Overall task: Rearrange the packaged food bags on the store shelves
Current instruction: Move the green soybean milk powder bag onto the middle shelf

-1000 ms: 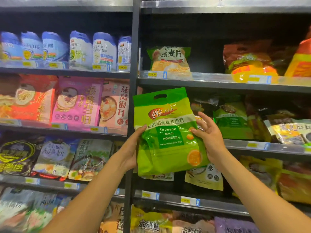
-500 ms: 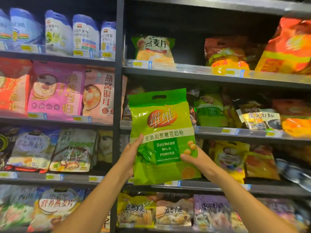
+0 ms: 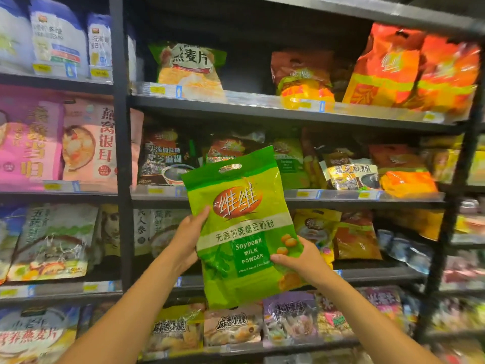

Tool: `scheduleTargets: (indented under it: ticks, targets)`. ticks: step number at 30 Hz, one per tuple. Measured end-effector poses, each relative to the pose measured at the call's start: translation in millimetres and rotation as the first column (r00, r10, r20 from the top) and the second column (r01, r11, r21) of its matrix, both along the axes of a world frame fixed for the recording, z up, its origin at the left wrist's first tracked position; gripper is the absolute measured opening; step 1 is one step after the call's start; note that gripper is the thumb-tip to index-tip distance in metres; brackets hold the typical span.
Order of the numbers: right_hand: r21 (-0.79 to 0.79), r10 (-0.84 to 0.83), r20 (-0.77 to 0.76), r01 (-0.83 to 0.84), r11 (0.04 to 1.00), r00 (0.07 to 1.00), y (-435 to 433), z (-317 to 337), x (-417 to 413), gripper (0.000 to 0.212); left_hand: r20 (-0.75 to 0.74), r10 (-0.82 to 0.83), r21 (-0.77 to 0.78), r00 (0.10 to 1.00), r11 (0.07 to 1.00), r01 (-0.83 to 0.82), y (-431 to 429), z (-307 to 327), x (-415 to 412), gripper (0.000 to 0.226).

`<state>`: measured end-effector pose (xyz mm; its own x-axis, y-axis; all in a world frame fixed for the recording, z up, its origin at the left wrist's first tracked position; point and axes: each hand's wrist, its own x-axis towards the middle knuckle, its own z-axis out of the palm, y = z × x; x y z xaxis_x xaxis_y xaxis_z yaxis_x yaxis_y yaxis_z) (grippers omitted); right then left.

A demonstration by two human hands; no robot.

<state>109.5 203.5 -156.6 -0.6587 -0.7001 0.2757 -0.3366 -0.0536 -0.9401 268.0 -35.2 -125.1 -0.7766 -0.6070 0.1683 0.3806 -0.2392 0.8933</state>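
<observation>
I hold a green soybean milk powder bag (image 3: pixel 241 227) upright in front of the shelves, its printed face toward me. My left hand (image 3: pixel 187 236) grips its left edge with the thumb on the front. On the lower right side my right hand (image 3: pixel 301 258) has its fingers over the front. The bag hangs in front of the middle shelf (image 3: pixel 341 198), tilted slightly to the right. Behind its top edge stand a similar green bag (image 3: pixel 288 161) and a black sesame paste bag (image 3: pixel 165 158).
A black upright post (image 3: pixel 122 153) divides the left bay from the right bay. Orange bags (image 3: pixel 409 69) and an oatmeal bag (image 3: pixel 189 67) fill the upper shelf (image 3: pixel 262 101). Pink bags (image 3: pixel 60 143) sit in the left bay. Another post (image 3: pixel 456 195) stands at the right.
The view has swung right and closer to the shelves. The bag has dropped lower and tilted slightly, and both hands now hold it nearer its lower half.
</observation>
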Motion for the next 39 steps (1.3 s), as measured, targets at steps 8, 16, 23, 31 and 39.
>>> scheduleTargets:
  ticks: [8, 16, 23, 31, 39]
  targets:
    - [-0.058, -0.087, 0.127, 0.095, 0.994, 0.988, 63, -16, -56, 0.031, 0.078, -0.088, -0.062, 0.993, 0.994, 0.092, 59, 15, -70, 0.044]
    - [-0.207, -0.057, 0.254, 0.112, 0.972, 0.966, 125, 7, -129, 0.033, 0.066, -0.155, -0.248, 0.986, 0.954, 0.167, 128, 14, -137, 0.057]
    - [-0.156, -0.066, 0.172, 0.093, 0.983, 0.983, 140, 25, -180, 0.042, 0.07, -0.01, -0.268, 0.998, 0.963, 0.029, 151, 35, -176, 0.044]
    - [-0.147, 0.099, 0.008, -0.097, 0.984, 0.995, 125, 46, -223, 0.08, 0.104, 0.091, -0.147, 0.99, 0.986, -0.075, 134, 66, -218, 0.037]
    - [-0.109, 0.088, -0.011, -0.089, 0.99, 0.996, 85, 91, -271, 0.043, 0.218, 0.029, -0.09, 0.975, 0.996, -0.01, 96, 117, -260, 0.023]
